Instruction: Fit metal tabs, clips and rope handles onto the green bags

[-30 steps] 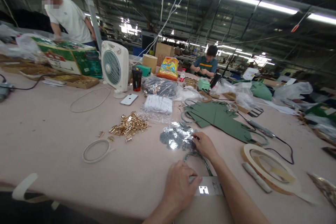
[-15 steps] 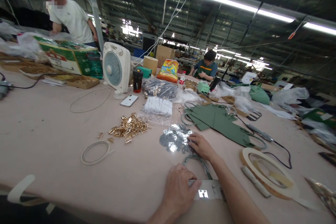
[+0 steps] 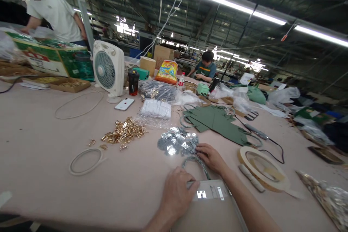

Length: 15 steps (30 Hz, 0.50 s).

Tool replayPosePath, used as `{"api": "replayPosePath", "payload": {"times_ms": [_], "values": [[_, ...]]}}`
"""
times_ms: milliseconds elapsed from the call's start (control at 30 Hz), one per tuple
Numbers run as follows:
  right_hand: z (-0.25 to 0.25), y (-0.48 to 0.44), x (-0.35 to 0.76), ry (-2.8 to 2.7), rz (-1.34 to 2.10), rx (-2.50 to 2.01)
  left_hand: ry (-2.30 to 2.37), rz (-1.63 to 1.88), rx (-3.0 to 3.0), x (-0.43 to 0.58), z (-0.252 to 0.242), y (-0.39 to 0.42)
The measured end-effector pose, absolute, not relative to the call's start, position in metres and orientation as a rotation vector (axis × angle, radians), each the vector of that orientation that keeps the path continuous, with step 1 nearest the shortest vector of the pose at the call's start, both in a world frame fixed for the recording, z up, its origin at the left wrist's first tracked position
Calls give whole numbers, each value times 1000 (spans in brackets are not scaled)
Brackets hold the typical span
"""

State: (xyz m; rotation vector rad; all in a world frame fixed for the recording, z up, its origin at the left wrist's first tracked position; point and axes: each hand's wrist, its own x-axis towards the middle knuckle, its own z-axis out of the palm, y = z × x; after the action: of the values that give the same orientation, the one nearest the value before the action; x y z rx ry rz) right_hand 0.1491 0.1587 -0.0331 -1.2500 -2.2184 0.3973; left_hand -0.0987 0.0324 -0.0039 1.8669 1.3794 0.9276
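Observation:
A flat greyish-beige bag panel (image 3: pixel 210 214) lies at the front edge of the table, with a looped green handle (image 3: pixel 201 165) at its far end. On its paler top strip are small shiny metal plates (image 3: pixel 201 194). My left hand (image 3: pixel 178 190) grips the panel's left upper corner, thumb on top and the other fingers curled, partly hidden. Beyond the handle, my right hand (image 3: pixel 212 156) is at the right side of a pile of thin silvery metal plates (image 3: pixel 174 143). Its fingertips are pinched together at a plate there.
Gold-coloured metal fittings (image 3: pixel 125 132) are heaped left of the plates, near a coil of white strip (image 3: pixel 86 161). Green bag pieces (image 3: pixel 217 123), a tape roll (image 3: pixel 261 170) and a corded tool (image 3: pixel 254 130) lie right. A fan (image 3: pixel 108 67) and phone (image 3: pixel 124 104) stand farther back. Two people work beyond.
The view has shifted to the right, so things appear farther left. More of the bag panel shows, and another shiny plate is visible on its strip. My right hand stays by the pile.

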Motion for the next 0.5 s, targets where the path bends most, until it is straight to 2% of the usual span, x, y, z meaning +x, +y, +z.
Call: {"api": "replayPosePath", "payload": {"times_ms": [200,333,500], "values": [[-27,145,155,-2207,403,-1255,1375,942,1869,-98,-4,32],[-20,145,151,-2097,538,-1398,1369,937,1883,-98,-3,32],[-23,164,145,-1958,552,-1534,1355,962,1902,-99,-4,32]]}}
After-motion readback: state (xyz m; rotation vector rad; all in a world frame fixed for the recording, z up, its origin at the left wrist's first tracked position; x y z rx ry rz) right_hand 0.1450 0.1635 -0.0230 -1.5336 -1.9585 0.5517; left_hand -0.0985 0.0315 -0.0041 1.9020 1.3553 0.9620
